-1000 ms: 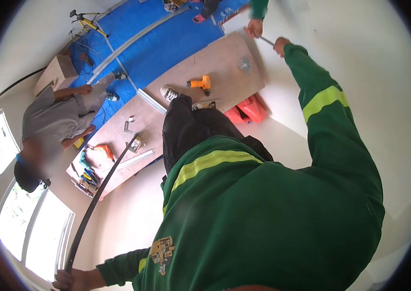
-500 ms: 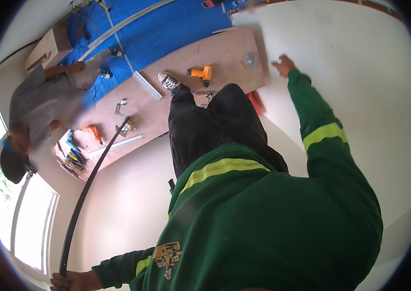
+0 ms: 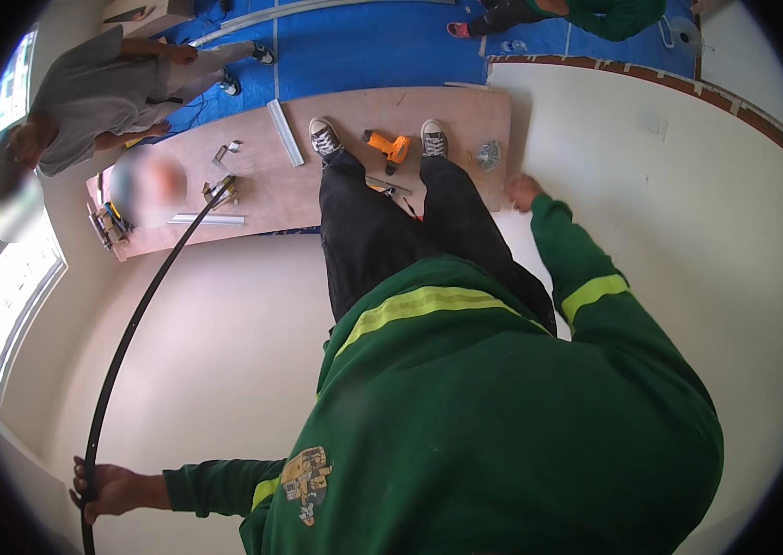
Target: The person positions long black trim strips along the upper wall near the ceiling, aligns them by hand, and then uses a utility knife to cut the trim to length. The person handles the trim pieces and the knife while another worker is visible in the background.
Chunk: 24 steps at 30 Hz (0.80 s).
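Note:
At the lower left my left hand (image 3: 112, 490) is closed around a long, narrow black strip (image 3: 122, 347) with small holes along it. The strip appears bent in this wide view and runs up to the tools on the wooden platform (image 3: 253, 208). Out to the right, beside the white wall (image 3: 669, 222), my right hand (image 3: 524, 191) hangs near the platform's right end. Its fingers are too small and bunched to read, and no held thing shows. An orange cordless drill (image 3: 388, 151) lies between my shoes on the platform.
Pale metal channel pieces (image 3: 285, 132), a clear bag of small parts (image 3: 488, 155) and hand tools (image 3: 110, 224) lie on the platform. At the left stands a person in grey (image 3: 105, 92). Another in green (image 3: 609, 17) is at the far right, beyond blue floor sheeting (image 3: 354, 55).
My view has shifted, so both of my shoes and the second person now show. My left hand still grips the strip. My right hand's fingers, spread before, look drawn in beside the platform's end.

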Tool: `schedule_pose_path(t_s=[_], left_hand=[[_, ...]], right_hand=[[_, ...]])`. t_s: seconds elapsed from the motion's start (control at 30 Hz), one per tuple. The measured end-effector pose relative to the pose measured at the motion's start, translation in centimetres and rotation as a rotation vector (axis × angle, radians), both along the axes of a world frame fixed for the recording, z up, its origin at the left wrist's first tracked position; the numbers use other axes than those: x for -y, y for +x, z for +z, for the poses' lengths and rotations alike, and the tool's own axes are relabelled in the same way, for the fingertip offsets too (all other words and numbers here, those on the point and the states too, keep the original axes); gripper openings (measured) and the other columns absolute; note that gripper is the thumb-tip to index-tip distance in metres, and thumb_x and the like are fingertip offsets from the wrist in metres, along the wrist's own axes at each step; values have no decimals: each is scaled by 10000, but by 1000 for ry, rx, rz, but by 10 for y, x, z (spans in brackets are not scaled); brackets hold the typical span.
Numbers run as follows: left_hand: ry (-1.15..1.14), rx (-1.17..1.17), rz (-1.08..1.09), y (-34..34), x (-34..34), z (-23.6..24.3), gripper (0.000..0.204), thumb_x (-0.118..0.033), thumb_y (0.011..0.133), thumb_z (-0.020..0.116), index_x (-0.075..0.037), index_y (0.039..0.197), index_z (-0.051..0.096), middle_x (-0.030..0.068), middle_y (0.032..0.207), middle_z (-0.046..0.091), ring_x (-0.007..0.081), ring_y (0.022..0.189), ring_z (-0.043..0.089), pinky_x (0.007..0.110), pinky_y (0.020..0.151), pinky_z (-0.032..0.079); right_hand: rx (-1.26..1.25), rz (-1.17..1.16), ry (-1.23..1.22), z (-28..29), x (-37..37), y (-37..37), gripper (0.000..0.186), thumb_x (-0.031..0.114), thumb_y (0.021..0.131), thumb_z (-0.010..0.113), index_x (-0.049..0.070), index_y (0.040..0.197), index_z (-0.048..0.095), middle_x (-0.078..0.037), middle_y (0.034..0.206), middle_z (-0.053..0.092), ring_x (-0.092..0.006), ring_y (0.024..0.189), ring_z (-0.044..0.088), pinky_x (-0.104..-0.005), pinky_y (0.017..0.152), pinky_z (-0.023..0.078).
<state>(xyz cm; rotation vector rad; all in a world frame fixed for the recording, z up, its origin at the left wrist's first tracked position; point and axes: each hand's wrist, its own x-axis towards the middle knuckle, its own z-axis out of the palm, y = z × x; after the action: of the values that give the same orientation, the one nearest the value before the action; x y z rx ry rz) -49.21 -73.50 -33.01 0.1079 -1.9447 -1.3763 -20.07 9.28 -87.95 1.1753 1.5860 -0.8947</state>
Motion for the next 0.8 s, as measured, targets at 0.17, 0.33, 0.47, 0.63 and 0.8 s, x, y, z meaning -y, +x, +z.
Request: schedule_pose_path(t_s=[0.17, 0.33, 0.47, 0.63, 0.8], left_hand=[[49, 40, -170, 55, -29, -12, 598, -711, 984, 610, -115, 984, 660, 48, 847, 631, 287, 848, 613, 582, 1086, 489], [100, 0, -129, 55, -40, -26, 658, -772, 900, 667, -115, 942, 684, 40, 828, 570, 271, 849, 581, 547, 1053, 495], [142, -23, -85, 49, -49, -31, 666, -791, 881, 667, -126, 869, 694, 22, 767, 557, 247, 780, 584, 544, 1046, 521], [67, -32, 3, 50, -56, -32, 790, -855, 822, 669, -74, 916, 591, 42, 766, 573, 257, 758, 602, 566, 1067, 531], [40, -9, 55, 57, -60, -29, 906, -867, 819, 648, -7, 1087, 549, 90, 808, 640, 300, 821, 673, 609, 1120, 523]], right_hand=[[-307, -87, 20, 10, -115, -48, 400, 350, 1001, 707, 53, 1257, 631, -86, 880, 695, -192, 640, 652, -349, 535, 537], [-306, -86, 41, 68, -196, -16, 368, 351, 1028, 707, 72, 1252, 620, -59, 888, 643, -148, 612, 594, -305, 508, 501], [-189, -158, 130, 98, -236, 70, 331, 319, 1021, 722, 70, 1215, 622, -74, 841, 661, -167, 554, 606, -326, 462, 493], [-195, -118, 25, 120, -270, 164, 260, 295, 1037, 685, 78, 1175, 648, -67, 821, 651, -154, 553, 590, -323, 464, 473], [-104, 73, 70, 129, -309, 196, 251, 285, 1033, 682, 75, 1165, 646, -66, 819, 637, -145, 557, 587, -312, 457, 468]])
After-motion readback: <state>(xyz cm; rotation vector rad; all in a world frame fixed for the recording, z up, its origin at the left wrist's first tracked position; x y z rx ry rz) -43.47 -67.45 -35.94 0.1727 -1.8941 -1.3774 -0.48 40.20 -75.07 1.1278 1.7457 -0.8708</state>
